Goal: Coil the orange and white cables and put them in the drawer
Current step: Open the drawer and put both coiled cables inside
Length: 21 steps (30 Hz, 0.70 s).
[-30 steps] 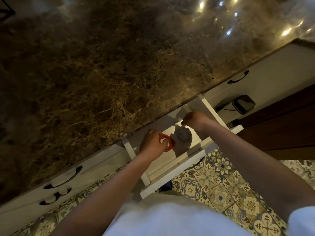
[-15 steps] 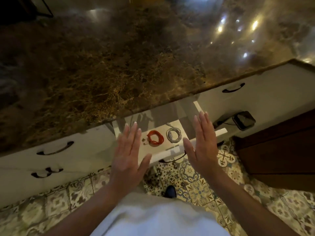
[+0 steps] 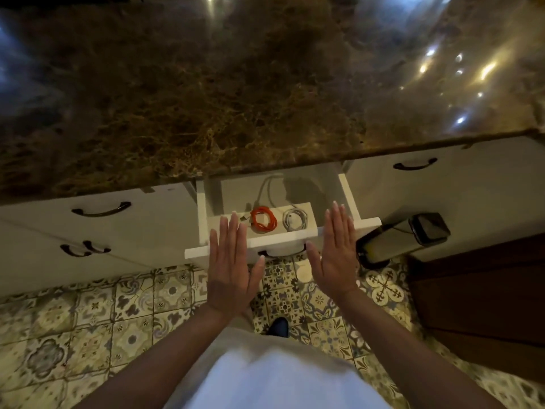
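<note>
Inside the open drawer, near its front edge: orange cable and white cable, coiled, side by side. Let go a second ago; left hand and right hand now flat, empty, pulled back. Job looks done.

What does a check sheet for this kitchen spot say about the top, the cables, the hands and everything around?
Surface: shiny brown marble countertop, nothing seen on it.
Job's things: coiled orange cable and coiled white cable lie side by side, apart, in the open white wooden drawer.
Clutter: small metal plug left of the orange cable.
Grips: left hand and right hand flat, fingers straight, holding nothing.
Cables: a loose white cord runs to the drawer's back.
Surroundings: patterned floor tiles, dark curved drawer handles, black-lidded bin.
</note>
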Each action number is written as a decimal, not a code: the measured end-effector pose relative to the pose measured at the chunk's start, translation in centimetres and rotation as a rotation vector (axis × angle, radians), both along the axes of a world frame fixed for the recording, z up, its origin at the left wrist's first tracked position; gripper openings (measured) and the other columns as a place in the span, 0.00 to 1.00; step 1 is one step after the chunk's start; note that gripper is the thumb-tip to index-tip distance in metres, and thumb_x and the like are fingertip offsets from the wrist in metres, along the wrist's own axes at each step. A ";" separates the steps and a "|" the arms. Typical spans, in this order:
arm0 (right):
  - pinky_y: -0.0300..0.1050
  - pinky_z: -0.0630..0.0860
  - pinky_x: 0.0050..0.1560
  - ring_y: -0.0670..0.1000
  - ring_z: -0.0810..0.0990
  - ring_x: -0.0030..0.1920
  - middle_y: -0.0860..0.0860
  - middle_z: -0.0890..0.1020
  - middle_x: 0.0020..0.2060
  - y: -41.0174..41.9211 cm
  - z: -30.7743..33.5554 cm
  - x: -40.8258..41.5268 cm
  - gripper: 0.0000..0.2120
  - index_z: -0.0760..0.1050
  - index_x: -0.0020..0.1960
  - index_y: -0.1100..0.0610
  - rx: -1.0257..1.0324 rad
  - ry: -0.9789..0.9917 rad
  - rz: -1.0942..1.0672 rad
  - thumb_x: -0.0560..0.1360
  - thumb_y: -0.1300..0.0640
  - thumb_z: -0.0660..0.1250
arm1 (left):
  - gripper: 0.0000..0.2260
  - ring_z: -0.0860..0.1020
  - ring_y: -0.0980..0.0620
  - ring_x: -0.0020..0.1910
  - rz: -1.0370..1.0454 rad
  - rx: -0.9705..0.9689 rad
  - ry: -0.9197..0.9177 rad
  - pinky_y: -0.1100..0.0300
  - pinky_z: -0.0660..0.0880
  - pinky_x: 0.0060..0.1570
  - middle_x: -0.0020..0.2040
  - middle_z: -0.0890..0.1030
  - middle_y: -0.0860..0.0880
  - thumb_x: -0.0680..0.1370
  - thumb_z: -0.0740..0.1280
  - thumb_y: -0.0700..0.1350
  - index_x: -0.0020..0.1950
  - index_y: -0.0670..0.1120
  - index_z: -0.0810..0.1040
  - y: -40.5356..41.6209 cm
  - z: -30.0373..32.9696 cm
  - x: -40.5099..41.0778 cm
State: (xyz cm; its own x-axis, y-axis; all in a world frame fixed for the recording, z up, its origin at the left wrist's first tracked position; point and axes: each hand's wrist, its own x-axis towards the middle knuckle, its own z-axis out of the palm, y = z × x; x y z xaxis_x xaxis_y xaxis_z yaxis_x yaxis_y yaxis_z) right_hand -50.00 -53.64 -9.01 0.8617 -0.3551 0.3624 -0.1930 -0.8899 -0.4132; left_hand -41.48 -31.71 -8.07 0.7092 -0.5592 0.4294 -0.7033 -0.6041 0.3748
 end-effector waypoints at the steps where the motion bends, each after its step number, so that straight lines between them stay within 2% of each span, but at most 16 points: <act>1: 0.63 0.52 0.82 0.61 0.51 0.84 0.62 0.54 0.83 -0.4 0.1 0.5 0.35 0.54 0.82 0.67 0.003 -0.001 0.003 0.84 0.47 0.56 | 0.31 0.55 0.30 0.82 0.009 0.005 0.010 0.31 0.55 0.79 0.82 0.58 0.31 0.84 0.62 0.49 0.80 0.31 0.58 -0.3 0.0 0.5; 6: 0.62 0.53 0.83 0.62 0.52 0.84 0.63 0.55 0.83 -1.6 0.2 3.7 0.35 0.55 0.82 0.68 -0.007 0.013 0.018 0.84 0.46 0.55 | 0.33 0.50 0.35 0.84 0.029 0.168 0.011 0.34 0.54 0.80 0.84 0.51 0.35 0.86 0.53 0.56 0.83 0.34 0.52 -1.1 -0.1 4.2; 9: 0.63 0.54 0.82 0.61 0.52 0.84 0.63 0.54 0.83 -2.5 0.2 5.6 0.34 0.55 0.82 0.68 0.006 -0.001 0.036 0.84 0.46 0.55 | 0.33 0.49 0.35 0.84 0.044 0.205 0.025 0.34 0.55 0.79 0.85 0.50 0.36 0.87 0.48 0.58 0.83 0.35 0.52 -1.8 -0.1 6.1; 11: 0.63 0.55 0.82 0.61 0.52 0.84 0.62 0.54 0.83 -3.0 0.3 6.7 0.34 0.54 0.82 0.68 0.043 -0.031 0.039 0.84 0.47 0.57 | 0.33 0.49 0.35 0.84 0.053 0.207 0.013 0.34 0.54 0.80 0.85 0.50 0.36 0.87 0.48 0.58 0.83 0.35 0.51 -2.3 -0.1 7.3; 16: 0.63 0.56 0.81 0.60 0.50 0.84 0.62 0.53 0.84 -3.9 0.2 9.4 0.35 0.53 0.82 0.66 0.057 -0.038 0.036 0.84 0.49 0.60 | 0.34 0.47 0.36 0.84 0.084 0.198 -0.003 0.37 0.51 0.81 0.85 0.49 0.36 0.86 0.55 0.55 0.84 0.36 0.50 -3.4 -0.1 10.0; 21: 0.65 0.56 0.80 0.62 0.50 0.84 0.64 0.52 0.83 -3.6 -0.7 10.8 0.36 0.52 0.82 0.67 -0.063 0.017 -0.005 0.83 0.50 0.63 | 0.33 0.47 0.36 0.84 0.068 0.275 0.024 0.37 0.52 0.81 0.85 0.48 0.36 0.87 0.52 0.56 0.83 0.35 0.49 -2.4 -2.0 9.3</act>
